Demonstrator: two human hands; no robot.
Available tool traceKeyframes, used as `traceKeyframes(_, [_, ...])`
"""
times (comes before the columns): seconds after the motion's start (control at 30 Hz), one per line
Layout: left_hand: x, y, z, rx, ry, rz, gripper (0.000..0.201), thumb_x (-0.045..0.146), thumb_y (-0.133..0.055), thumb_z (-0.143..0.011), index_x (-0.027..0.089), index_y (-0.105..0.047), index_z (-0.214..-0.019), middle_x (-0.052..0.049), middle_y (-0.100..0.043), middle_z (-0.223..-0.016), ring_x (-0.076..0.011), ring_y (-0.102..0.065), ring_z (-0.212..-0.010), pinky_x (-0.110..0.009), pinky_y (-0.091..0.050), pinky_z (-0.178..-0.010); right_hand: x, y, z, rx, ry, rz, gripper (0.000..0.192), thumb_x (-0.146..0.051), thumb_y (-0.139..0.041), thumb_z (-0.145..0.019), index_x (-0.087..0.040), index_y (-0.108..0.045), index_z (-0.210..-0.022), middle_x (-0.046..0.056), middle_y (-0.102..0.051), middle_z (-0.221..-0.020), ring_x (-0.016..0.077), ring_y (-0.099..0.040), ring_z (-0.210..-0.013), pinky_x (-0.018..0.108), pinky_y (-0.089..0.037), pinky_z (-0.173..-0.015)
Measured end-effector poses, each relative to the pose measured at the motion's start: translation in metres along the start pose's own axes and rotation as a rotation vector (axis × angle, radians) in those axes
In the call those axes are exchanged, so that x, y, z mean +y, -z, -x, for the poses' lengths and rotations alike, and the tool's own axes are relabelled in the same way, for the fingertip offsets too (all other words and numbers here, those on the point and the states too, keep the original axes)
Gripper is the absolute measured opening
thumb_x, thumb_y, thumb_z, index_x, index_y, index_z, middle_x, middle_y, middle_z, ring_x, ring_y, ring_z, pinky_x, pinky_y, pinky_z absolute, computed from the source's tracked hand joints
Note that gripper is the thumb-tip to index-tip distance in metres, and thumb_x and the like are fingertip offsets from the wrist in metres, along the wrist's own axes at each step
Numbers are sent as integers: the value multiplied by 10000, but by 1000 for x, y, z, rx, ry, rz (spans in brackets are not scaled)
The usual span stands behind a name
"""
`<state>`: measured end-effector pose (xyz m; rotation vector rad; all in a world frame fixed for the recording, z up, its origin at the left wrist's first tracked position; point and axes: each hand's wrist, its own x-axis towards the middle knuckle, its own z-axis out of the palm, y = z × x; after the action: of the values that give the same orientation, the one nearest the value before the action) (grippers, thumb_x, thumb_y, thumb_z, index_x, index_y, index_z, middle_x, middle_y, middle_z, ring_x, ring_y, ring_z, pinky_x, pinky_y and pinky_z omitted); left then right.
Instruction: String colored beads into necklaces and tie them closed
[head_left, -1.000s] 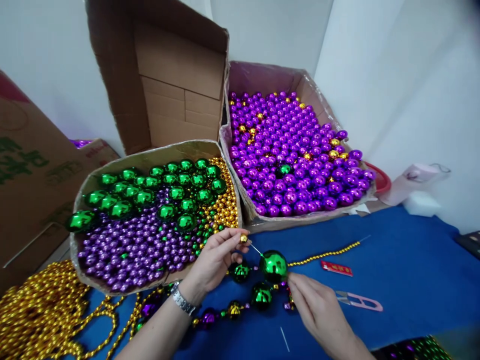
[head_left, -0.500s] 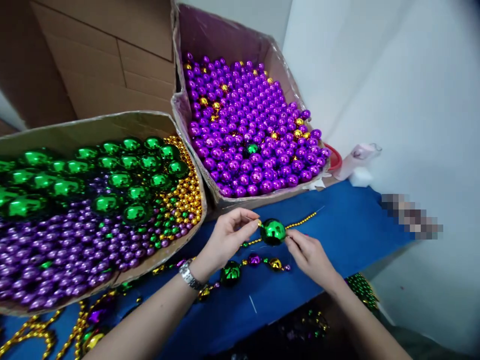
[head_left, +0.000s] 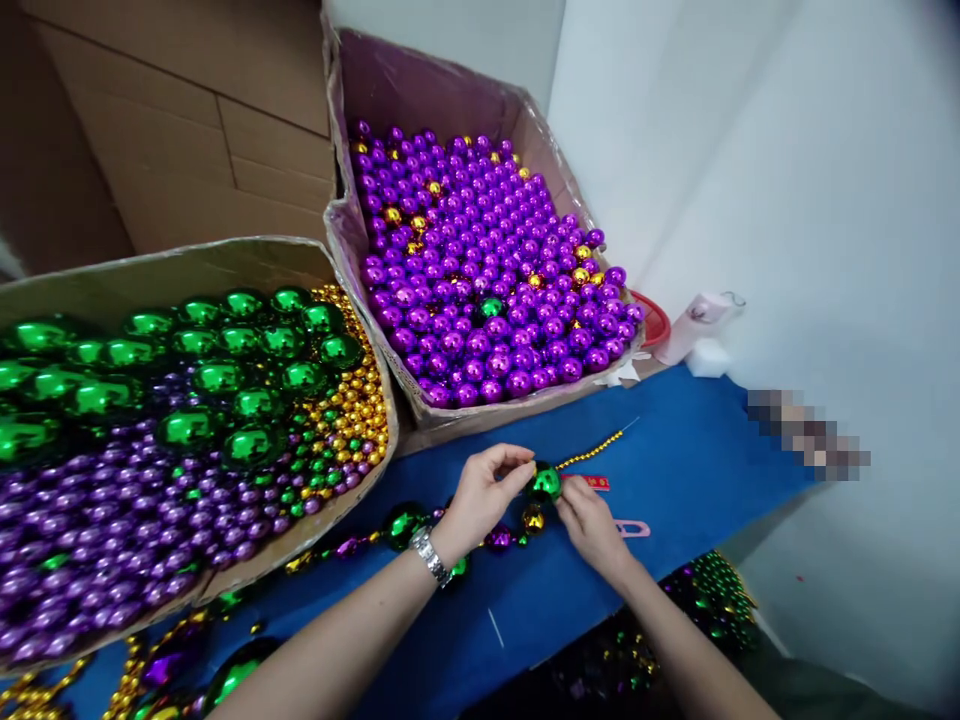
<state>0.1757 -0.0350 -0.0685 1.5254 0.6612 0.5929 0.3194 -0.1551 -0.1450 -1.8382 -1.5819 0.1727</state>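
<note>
My left hand (head_left: pixel 487 490) and right hand (head_left: pixel 589 520) each grip the green ball (head_left: pixel 546 482); strand (head_left: pixel 450 530) partly strung, gold bead chain (head_left: pixel 592 452) unthreaded.

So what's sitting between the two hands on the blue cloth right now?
In the head view, a shiny green ball bead sits between the left hand and right hand, both pinching it; a gold bead string trails beyond.

2 hands (head_left: pixel 487 490) (head_left: pixel 589 520) meet at 1 green ball (head_left: pixel 546 482). Behind it stand 2 bead boxes (head_left: pixel 360 240) (head_left: pixel 187 265). Right of it lie 1 red tag (head_left: pixel 596 482), 1 pink snips (head_left: pixel 634 528), perhaps 1 needle (head_left: pixel 628 425).
</note>
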Motion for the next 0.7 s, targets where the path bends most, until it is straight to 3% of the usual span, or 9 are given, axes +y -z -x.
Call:
traceKeyframes(0.1, [-3,6,2,10,-19,-41,224,355,-628,-783,148,-684,-846,-48,-686,-765,-173,-609,-703,-268,-482,-645,-11,-12,11,-33,15,-4,262,-199,-382,-937,-190,-525,-719,17,-545,-702,141,-569,-624,236,-471,-577])
traceKeyframes(0.17, [-3,9,4,9,-40,-70,195,343,-636,-779,157,-691,-794,-55,-699,-811,-190,-622,-756,-286,-478,-704,-17,-9,16,-73,34,-11,234,-219,-425,-930,-189,-571,-749,15,-567,-716,136,-591,-624,229,-481,-587])
traceKeyframes(0.27, [4,9,7,4,-90,-105,152,315,-642,-778,174,-698,-771,-63,-700,-901,-214,-624,-862,-304,-460,-790,-19,13,14,-99,40,-23,178,-257,-475,-919,-202,-629,-851,29,-617,-801,144,-630,-693,239,-502,-647])
traceKeyframes(0.47, [36,-6,7,-95,-236,-234,181,306,-562,-849,185,-695,-867,-50,-695,-840,-185,-627,-771,-273,-467,-711,-32,56,-9,-7,-30,-69,250,-240,-394,-961,-203,-567,-1136,80,-632,-1033,180,-615,-954,295,-495,-817])
traceKeyframes(0.57, [52,-11,2,-65,-270,-221,168,287,-563,-851,176,-687,-871,-38,-696,-830,-170,-625,-750,-255,-469,-696,-42,56,-15,7,-24,-116,238,-212,-403,-956,-200,-575,-1120,70,-638,-1027,169,-614,-953,276,-491,-823])
traceKeyframes(0.7, [62,-13,-3,3,-213,-108,181,307,-580,-838,150,-665,-868,-42,-686,-795,-167,-623,-718,-247,-484,-646,-43,49,-13,-8,-1,-171,204,-201,-429,-941,-206,-617,-1021,51,-659,-934,166,-632,-860,264,-499,-758])
